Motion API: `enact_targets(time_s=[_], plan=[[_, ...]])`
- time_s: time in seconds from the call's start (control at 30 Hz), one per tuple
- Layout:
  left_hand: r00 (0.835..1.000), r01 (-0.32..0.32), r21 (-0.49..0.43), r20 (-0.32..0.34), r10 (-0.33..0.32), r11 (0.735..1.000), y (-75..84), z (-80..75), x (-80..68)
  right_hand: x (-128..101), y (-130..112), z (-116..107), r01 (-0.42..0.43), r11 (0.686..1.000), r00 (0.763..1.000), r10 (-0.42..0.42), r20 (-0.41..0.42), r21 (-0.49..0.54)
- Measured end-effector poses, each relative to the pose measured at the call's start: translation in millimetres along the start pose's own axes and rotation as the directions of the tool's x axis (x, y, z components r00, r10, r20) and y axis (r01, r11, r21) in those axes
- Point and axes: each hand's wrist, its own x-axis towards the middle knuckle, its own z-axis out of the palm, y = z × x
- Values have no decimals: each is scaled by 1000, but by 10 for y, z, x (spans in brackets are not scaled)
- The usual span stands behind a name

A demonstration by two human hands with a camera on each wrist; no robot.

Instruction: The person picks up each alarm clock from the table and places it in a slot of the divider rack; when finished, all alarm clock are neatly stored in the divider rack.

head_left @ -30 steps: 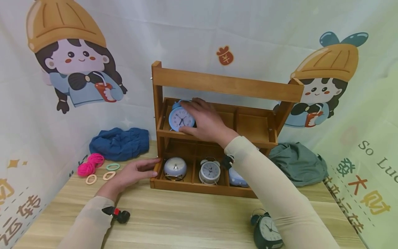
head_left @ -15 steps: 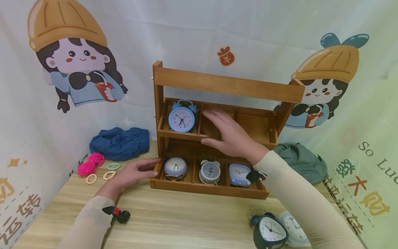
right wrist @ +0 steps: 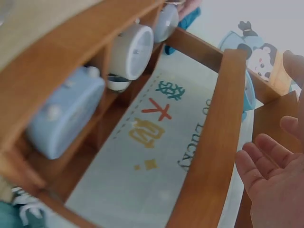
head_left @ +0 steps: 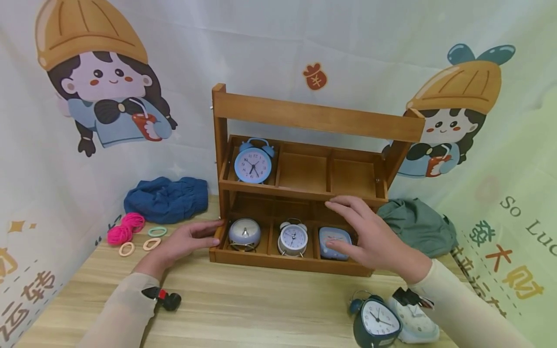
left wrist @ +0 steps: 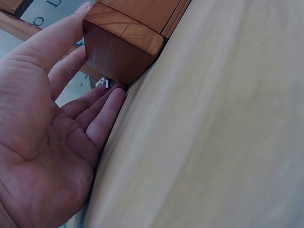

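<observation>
While both hands sit loose and grip nothing, the wooden rack (head_left: 304,193) stands upright near the back of the table (head_left: 261,309).

Its long axis runs left to right, its open shelves facing the person. The left hand (head_left: 183,241) lies with straight fingers against the rack's lower left corner (left wrist: 118,45), thumb along its top edge. The right hand (head_left: 370,237) hovers in front of the lower right compartment, fingers spread and relaxed, before the square blue clock (head_left: 332,241). Beside that clock stand a grey round clock (head_left: 292,238) in the middle slot and a pale round clock (head_left: 244,233) on the left. A blue alarm clock (head_left: 253,164) stands upright, dial forward, in the upper left compartment. A dark green clock (head_left: 376,324) and a white clock (head_left: 417,324) sit on the table near the right forearm.
</observation>
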Motion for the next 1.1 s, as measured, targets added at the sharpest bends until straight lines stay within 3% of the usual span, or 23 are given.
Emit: enact_targets(time_s=[0.27,0.43,0.57,0.87,1.1], plan=[[1000,5,3,7,-5,1000,19,7,18,-569,85,6,-119,990,991,113,78,79],[1000,2,-10,15,-2,1000,27,6,29,-851,163,37,-158,962,976,119,180,221],[1000,3,-13,13,-3,1000,20,6,21,-1019,210,58,-210,928,946,114,304,306],[1000,8,-16,12,-8,1000,19,6,13,-1233,278,38,-350,855,840,106,533,382],[1000,6,-15,15,-6,1000,22,2,12,-1327,324,91,-361,807,826,43,563,468]])
